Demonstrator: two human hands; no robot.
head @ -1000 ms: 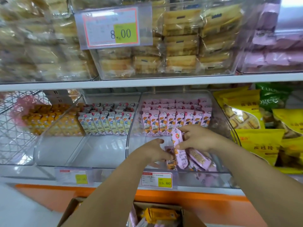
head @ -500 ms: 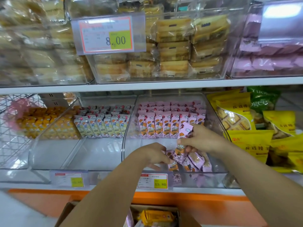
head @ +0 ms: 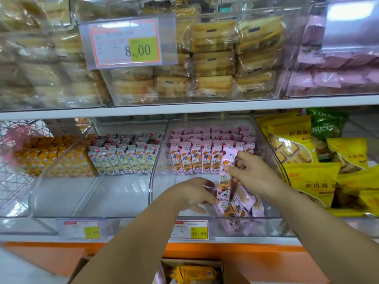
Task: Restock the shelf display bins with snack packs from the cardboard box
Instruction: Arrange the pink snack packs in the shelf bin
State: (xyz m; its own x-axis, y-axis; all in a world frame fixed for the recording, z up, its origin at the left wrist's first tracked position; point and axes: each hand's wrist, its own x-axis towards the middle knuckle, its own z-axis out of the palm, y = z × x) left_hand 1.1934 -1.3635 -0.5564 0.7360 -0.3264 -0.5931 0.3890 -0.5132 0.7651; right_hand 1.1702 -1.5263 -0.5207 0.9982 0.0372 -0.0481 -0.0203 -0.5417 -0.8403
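Store shelf (head: 184, 108) labels: the upper price tag (head: 125, 43) reads "8.00", the lower price tag (head: 190, 229) "15.80". Inside the clear bin (head: 150, 181), the right hand (head: 252, 175) pinches a pink snack pack (head: 226, 177) printed with a cartoon child, upright before the standing row. The left hand (head: 192, 193) curls against loose packs (head: 242, 203), grip unclear. The cardboard box (head: 82, 269) is cut off below.

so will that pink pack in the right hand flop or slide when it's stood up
Probably fairly stiff: the pink pack looks straight though the right hand pinches it at one spot. Likely light too. Its glossy wrapper may slip, and upright it could tip unless leaned on the row.
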